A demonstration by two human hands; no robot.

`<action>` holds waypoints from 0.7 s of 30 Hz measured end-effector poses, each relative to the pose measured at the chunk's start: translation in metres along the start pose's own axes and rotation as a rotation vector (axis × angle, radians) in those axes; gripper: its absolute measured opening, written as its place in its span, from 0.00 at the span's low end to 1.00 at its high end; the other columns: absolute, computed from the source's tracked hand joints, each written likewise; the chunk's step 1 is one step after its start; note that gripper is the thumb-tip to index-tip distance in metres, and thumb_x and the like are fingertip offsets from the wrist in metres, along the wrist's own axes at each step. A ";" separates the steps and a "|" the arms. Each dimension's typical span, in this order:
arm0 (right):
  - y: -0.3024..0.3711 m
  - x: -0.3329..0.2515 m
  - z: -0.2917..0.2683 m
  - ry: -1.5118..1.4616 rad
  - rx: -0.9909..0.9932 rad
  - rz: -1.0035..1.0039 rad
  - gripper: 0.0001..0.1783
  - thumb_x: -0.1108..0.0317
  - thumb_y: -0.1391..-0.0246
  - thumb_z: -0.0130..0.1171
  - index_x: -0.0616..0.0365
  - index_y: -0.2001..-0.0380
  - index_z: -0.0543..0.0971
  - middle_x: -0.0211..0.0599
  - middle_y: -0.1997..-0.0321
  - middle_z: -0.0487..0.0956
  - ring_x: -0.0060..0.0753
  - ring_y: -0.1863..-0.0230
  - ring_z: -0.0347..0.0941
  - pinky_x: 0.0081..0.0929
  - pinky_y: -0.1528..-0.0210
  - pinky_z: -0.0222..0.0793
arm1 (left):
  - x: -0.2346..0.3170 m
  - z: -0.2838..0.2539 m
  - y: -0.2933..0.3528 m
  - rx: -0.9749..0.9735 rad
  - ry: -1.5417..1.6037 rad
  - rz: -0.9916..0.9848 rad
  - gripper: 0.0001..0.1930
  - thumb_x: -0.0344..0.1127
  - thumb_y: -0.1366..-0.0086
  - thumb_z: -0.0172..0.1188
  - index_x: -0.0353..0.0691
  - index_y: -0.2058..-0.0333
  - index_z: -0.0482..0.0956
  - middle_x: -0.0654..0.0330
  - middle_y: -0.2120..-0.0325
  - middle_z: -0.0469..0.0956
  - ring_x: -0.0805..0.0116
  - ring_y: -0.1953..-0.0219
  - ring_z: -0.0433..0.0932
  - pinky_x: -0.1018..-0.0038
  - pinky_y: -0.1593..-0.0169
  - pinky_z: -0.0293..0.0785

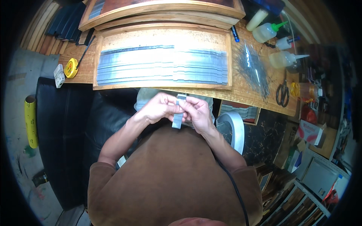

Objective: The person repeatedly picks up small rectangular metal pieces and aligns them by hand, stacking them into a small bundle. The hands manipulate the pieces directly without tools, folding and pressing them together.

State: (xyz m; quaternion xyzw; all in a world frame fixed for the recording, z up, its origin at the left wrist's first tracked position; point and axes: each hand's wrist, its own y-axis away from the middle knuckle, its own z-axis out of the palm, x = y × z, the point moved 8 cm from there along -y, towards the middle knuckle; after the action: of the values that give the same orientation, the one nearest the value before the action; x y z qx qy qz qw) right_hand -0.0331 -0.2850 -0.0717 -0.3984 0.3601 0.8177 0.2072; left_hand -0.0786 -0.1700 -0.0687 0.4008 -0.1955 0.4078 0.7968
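Note:
Close to my chest, below the table's front edge, both hands meet on a short grey strip (pixel 177 122) with a dull metallic look. My left hand (pixel 158 107) pinches it from the left between thumb and fingers. On the other side, my right hand (pixel 198 114) grips the strip's upper part, thumb lying across it. Whether the strip is one piece or a thin stack, I cannot tell. Just beyond my hands is a shallow wooden tray (pixel 162 87), where rows of thin grey strips (pixel 151 66) lie overlapping.
More wooden trays (pixel 166 17) are stacked behind. At right lie a heap of thin dark slivers (pixel 250 71), black scissors (pixel 283 93) and squeeze bottles (pixel 266 33). A yellow tape measure (pixel 71 68) sits at left. A black seat (pixel 64 139) stands beside me.

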 end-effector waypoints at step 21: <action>0.025 -0.079 0.047 0.605 0.013 -0.647 0.05 0.73 0.44 0.75 0.60 0.64 0.90 0.30 0.70 0.79 0.20 0.70 0.74 0.21 0.69 0.68 | 0.038 0.023 0.058 0.318 -0.654 0.553 0.06 0.25 0.33 0.70 0.30 0.58 0.88 0.57 0.72 0.88 0.79 0.70 0.82 0.78 0.63 0.79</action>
State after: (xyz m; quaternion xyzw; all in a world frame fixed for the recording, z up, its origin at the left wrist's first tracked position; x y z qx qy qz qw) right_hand -0.0256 -0.2699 0.0223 -0.7106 0.2664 0.5552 0.3404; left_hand -0.1030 -0.1496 -0.0027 0.5588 -0.4715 0.4821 0.4828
